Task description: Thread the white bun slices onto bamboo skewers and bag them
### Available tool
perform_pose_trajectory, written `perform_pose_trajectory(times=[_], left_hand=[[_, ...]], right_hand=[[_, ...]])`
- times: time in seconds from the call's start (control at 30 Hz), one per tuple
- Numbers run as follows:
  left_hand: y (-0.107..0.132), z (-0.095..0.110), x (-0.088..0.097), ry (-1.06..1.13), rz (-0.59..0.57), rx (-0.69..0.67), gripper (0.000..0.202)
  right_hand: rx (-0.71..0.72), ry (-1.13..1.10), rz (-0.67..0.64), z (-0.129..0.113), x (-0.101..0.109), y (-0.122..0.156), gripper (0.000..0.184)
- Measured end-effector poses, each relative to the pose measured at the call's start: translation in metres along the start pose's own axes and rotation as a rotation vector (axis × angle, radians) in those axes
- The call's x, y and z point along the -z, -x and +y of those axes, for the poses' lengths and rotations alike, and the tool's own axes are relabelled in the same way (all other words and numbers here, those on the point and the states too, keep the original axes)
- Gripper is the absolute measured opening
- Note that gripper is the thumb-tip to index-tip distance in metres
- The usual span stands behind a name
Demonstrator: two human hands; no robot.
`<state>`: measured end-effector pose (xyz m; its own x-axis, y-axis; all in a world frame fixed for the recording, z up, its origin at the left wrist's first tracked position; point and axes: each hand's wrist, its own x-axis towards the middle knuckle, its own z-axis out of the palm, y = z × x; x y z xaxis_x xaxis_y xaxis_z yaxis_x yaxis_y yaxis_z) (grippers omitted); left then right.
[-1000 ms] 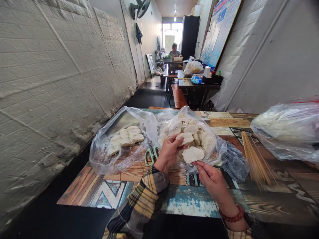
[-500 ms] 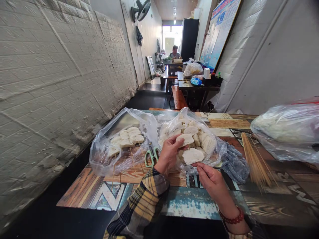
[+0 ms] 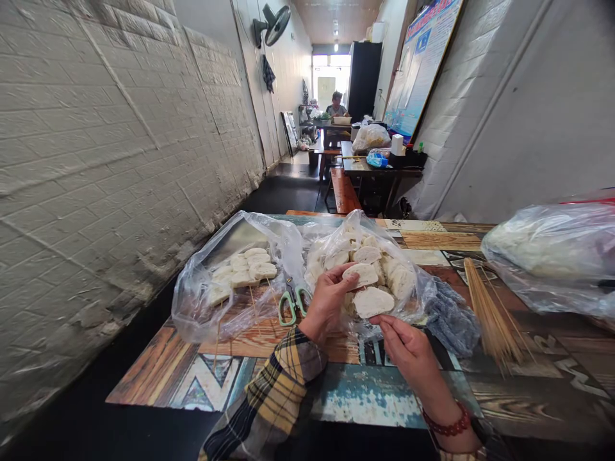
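Note:
My left hand [image 3: 331, 298] is closed around a pale, oval, bread-like slice [image 3: 361, 275], thumb on top. Just below that, a second slice [image 3: 373, 302] sits by the fingertips of my right hand [image 3: 403, 342], which are pinched on what looks like a thin skewer, mostly hidden by the slice. Behind both hands lies an open clear plastic bag [image 3: 417, 282] heaped with similar slices. On the left, skewered slices [image 3: 250, 266] rest on another clear bag [image 3: 189, 307]. Green-handled scissors [image 3: 287, 308] lie between the bags, left of my left hand.
A bundle of bamboo skewers [image 3: 490, 314] lies at right, beside a crumpled grey cloth [image 3: 454, 314]. A large filled plastic bag [image 3: 552, 250] stands at the table's right. Further back are a bench [image 3: 343, 191], a loaded table [image 3: 355, 168] and a seated person [image 3: 336, 105].
Both hands keep almost the same pose. The slice in my left hand has shifted slightly right and down in view; the camera has tilted a little.

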<state>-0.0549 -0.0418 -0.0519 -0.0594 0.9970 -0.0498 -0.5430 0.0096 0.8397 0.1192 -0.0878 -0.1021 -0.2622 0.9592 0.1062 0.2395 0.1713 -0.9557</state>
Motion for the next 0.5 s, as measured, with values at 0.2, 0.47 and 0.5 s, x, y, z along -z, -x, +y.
perform_pose_trajectory(times=[0.2, 0.47, 0.5], left_hand=[[0.001, -0.004, 0.0, -0.035, 0.024, -0.009, 0.045], [0.001, -0.009, -0.001, -0.066, 0.016, 0.002, 0.046], [0.002, -0.01, -0.002, -0.062, 0.01, 0.007, 0.046]], right_hand=[[0.096, 0.161, 0.07, -0.009, 0.002, 0.0, 0.044], [0.099, 0.179, 0.092, -0.012, 0.002, 0.0, 0.045], [0.091, 0.171, 0.083, -0.01, 0.002, 0.0, 0.045]])
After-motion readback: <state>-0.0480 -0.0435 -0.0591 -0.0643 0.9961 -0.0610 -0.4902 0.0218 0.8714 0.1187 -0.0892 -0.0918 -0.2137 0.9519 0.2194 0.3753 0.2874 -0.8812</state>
